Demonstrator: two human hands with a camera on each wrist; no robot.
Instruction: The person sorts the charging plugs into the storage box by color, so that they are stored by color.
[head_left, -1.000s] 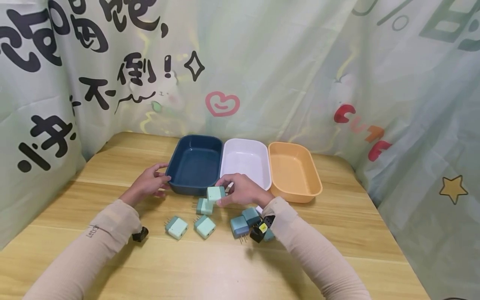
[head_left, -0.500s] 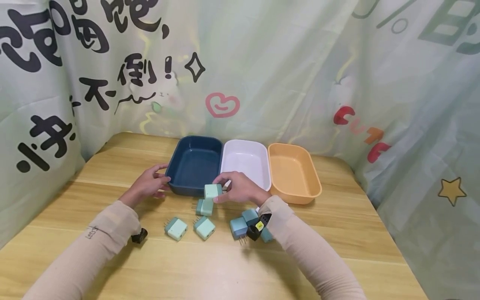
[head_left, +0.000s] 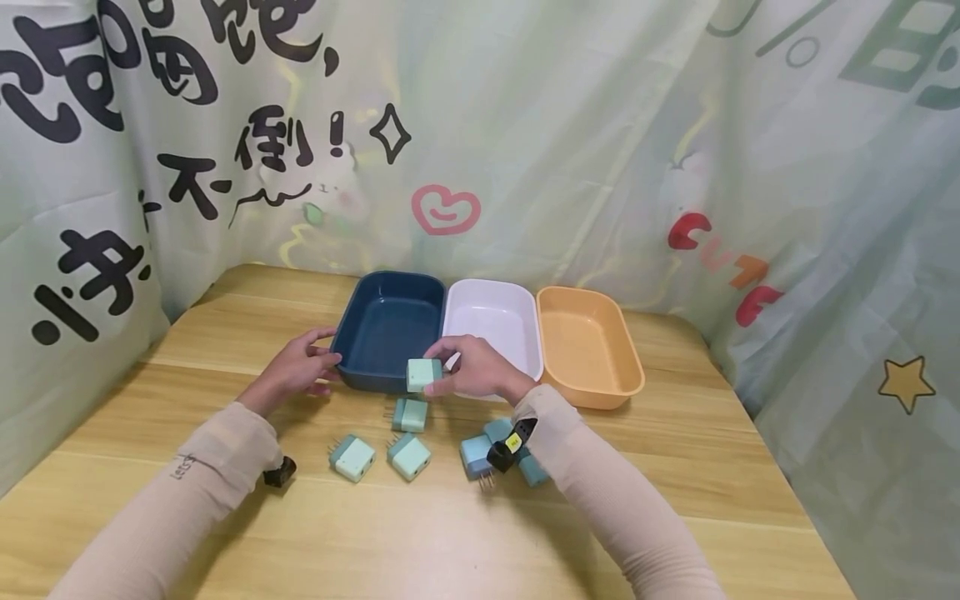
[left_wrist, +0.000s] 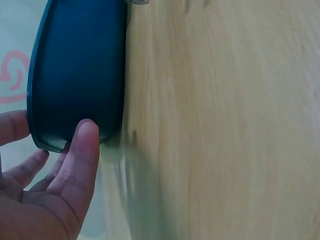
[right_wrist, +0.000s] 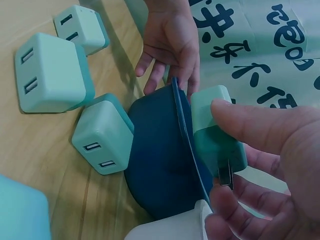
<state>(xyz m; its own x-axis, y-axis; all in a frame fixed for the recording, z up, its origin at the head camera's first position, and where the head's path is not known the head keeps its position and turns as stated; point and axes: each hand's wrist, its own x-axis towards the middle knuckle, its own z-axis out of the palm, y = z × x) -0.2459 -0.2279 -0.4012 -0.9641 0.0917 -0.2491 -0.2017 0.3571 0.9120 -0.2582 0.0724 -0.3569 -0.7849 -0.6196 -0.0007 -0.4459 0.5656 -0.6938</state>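
Note:
My right hand (head_left: 480, 367) pinches a mint-green USB wall charger (head_left: 421, 375) between thumb and fingers, over the front edge of the navy tray (head_left: 382, 382). In the right wrist view, metal prongs (right_wrist: 226, 174) stick out of the charger's darker end. My left hand (head_left: 302, 367) rests at the tray's left side, its fingers spread; the thumb (left_wrist: 85, 145) lies near the front wall in the left wrist view. On the table in front of the tray are three more mint chargers, one nearest the tray (head_left: 410, 414) and two closer to me, a left charger (head_left: 352, 457) and a right charger (head_left: 409, 456).
A white tray (head_left: 491, 293) and an orange tray (head_left: 588, 393) stand side by side to the navy tray's right. Several blue chargers (head_left: 476, 456) lie together under my right wrist, partly hidden by the wrist camera (head_left: 504, 454). A printed curtain (head_left: 525, 167) hangs behind the table.
My right hand has moved slightly left and away from me with the mint charger, from above the nearest charger to the navy tray's front edge. The left hand has stayed still.

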